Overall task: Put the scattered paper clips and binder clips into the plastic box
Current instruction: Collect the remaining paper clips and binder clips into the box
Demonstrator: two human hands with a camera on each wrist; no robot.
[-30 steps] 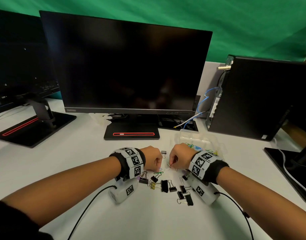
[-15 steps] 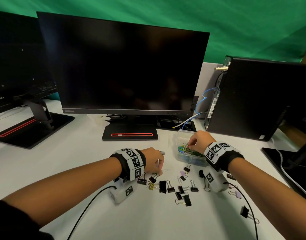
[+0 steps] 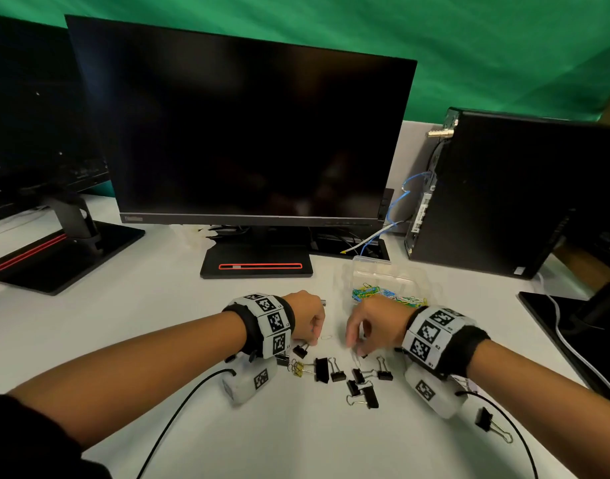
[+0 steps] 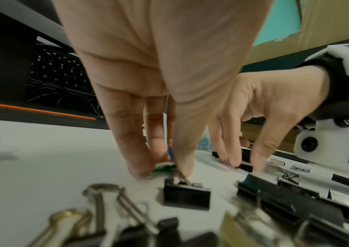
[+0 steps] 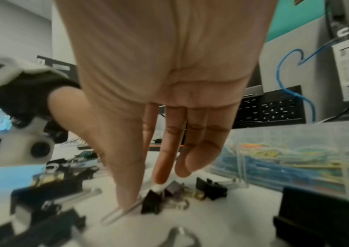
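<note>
Nearest the person, a lone black steel binder clip with wire handles (image 3: 484,419) is lying at the right, well apart from the rest. Further in, black and brass-coloured binder clips (image 3: 334,371) are lying scattered on the white desk (image 3: 158,323) between the wrists. These are light, stiff and springy; I judge the folded-out wire loops the easiest place to pinch, since the smooth bodies could slip.

The left hand (image 4: 158,100) is pinching small green and blue wire paper clips (image 4: 165,166) against the desk, fingertips closed on them. They are thin, flat and slippery, so dragging or nipping an edge should help. The right hand (image 5: 158,100) is reaching down with fingers extended, thumb touching a silver wire clip (image 5: 124,210); I cannot tell whether it is gripped.

Beyond, the clear plastic box (image 3: 414,276) is sitting open, coloured paper clips (image 3: 383,294) already inside.
</note>
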